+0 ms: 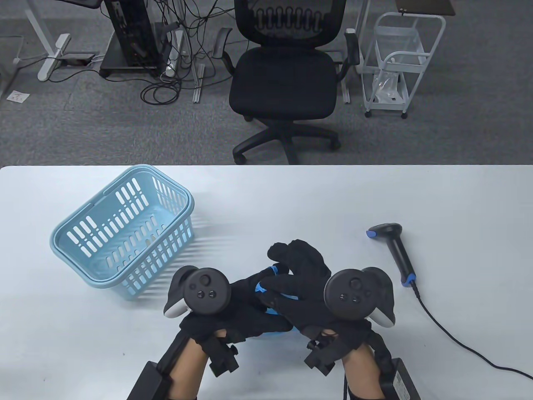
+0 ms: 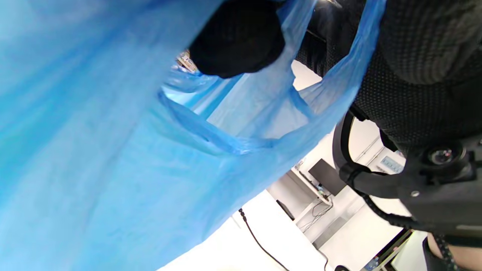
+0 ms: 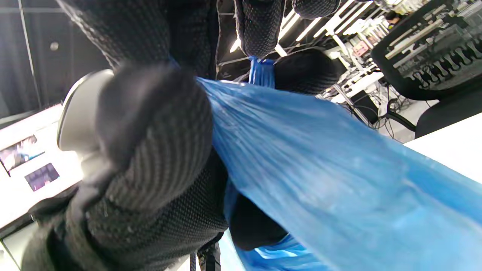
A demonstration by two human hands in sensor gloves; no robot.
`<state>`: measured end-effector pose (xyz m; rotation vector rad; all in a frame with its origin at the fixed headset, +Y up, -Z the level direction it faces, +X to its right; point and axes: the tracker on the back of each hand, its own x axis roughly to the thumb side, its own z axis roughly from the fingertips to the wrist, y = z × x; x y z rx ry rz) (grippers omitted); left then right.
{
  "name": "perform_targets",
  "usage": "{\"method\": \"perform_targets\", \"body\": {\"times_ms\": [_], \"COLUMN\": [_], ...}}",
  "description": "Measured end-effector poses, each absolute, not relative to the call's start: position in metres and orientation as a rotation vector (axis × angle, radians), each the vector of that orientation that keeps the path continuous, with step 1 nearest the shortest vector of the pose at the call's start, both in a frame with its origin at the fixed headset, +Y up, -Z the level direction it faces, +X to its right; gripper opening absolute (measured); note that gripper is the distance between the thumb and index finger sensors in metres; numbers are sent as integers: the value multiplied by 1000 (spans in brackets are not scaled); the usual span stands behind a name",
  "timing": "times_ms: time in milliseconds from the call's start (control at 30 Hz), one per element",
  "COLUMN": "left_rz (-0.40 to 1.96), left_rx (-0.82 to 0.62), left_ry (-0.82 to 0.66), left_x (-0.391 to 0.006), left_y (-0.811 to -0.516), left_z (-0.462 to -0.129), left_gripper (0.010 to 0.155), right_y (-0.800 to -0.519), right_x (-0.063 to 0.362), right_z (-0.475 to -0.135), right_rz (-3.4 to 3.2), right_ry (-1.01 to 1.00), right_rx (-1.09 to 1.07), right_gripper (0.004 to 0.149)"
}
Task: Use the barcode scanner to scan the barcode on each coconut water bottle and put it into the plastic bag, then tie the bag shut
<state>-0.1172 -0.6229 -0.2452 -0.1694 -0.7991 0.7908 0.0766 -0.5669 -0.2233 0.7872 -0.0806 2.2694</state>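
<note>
A light blue slotted basket [image 1: 125, 237] sits on the white table [image 1: 437, 196], toward its left. Beyond the far edge stand a black office chair [image 1: 285, 79] and, farther right, a white wire cart [image 1: 395, 62] (floor cables trail at left).

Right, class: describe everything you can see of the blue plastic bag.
The blue plastic bag is thin, translucent, crinkled film with loop handles. It sits on the white table near the front edge, mostly hidden under both hands. The left hand and right hand grip it; the right pulls a gathered strip taut. Its contents are hidden.
</note>
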Motion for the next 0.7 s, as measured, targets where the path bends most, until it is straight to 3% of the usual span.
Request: {"method": "perform_targets", "body": {"times_ms": [67,167,267,400,467,600,700], "left_rz": [876,993,1026,1084,1086,1113,1141], "left_rx": [-161,-190,-218,-276,-285,-297,-283], "left_ry": [-768,-779,-794,-822,-824,-807,-747], "left_x": [-118,-120,-121,-119,-120,-123,-128], "left_y": [-627,-634,-638,-642,-643,-644,-646], "left_z": [-248,-251,-254,-256,-256,-258,-260], "left_gripper": [66,51,49,50,50,52,51], "right_y": [-567,-567,-568,-577,-581,-584,-586], "right_x": [80,95,112,110,105,103,100], "right_z": [-225,-230,-234,-240,-242,-241,-238], "right_rz": [2258,2237,2244,2399,2406,2400,2454], "right_ry": [-105,-135,-243,-220,-222,-347,-423], "right_rx": [793,795,694,766,785,770,808], "right_gripper": [40,42,42,47,42,35,38]}}
